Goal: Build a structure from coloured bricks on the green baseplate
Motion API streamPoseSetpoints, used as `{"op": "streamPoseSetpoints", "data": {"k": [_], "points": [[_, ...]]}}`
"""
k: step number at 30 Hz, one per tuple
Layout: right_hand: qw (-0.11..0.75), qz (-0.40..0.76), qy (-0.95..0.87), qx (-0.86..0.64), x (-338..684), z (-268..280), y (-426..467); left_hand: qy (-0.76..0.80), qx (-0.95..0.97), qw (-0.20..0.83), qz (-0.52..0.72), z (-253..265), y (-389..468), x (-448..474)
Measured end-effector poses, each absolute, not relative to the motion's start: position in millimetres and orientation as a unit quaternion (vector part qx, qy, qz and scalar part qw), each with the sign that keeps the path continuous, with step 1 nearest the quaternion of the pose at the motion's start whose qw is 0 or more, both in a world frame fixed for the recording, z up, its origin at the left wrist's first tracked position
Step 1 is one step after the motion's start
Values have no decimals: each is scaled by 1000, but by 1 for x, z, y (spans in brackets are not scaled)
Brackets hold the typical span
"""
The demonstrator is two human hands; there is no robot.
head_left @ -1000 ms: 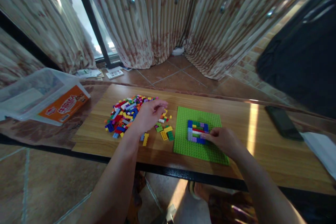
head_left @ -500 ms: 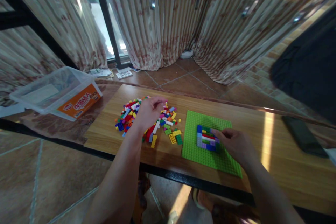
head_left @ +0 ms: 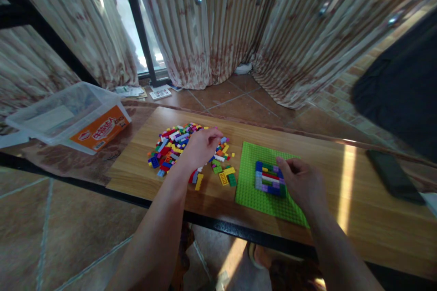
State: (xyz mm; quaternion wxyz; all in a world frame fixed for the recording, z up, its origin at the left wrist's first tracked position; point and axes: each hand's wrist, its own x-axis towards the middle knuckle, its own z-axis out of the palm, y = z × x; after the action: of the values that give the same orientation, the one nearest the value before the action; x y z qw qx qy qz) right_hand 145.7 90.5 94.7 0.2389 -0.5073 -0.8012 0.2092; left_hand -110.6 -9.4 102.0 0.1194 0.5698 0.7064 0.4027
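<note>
My left hand [head_left: 202, 146] hovers over a loose pile of coloured toy bricks [head_left: 170, 145], its fingers drawn together at the pile's right side. Whatever lies between those fingertips is too small to make out. On the green baseplate [head_left: 251, 191] sits a low, roughly square build of bricks [head_left: 269, 178], blue, green and purple round the edge with red and white rows inside. My right hand [head_left: 303, 179] is at the build's upper right corner, thumb and fingers closed together. Its fingertips hide anything they hold.
A clear plastic box [head_left: 77, 113] with an orange label stands at the left. Yellow and green bricks [head_left: 227, 176] lie between pile and baseplate. A dark phone-like slab [head_left: 394, 177] rests at the right of the wooden board [head_left: 327, 163]. Striped curtains [head_left: 218, 27] hang beyond.
My left hand has shifted slightly right and down over the pile. The right hand has moved up a little at the build's upper right corner.
</note>
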Motion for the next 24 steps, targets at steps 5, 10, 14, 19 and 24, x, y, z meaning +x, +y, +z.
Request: {"op": "streamPoseSetpoints", "data": {"k": [5, 10, 14, 19, 24], "points": [[236, 216, -801, -506, 141, 95, 86, 720, 556, 121, 397, 100, -9, -112], [240, 223, -809, -487, 139, 89, 85, 726, 541, 124, 407, 98, -8, -116], [253, 228, -814, -471, 135, 85, 85, 720, 551, 128, 402, 98, -9, -116], [267, 245, -819, -444, 127, 83, 83, 704, 589, 108, 381, 90, -4, -103], [264, 240, -828, -432, 122, 83, 82, 703, 624, 84, 331, 84, 2, -99]]}}
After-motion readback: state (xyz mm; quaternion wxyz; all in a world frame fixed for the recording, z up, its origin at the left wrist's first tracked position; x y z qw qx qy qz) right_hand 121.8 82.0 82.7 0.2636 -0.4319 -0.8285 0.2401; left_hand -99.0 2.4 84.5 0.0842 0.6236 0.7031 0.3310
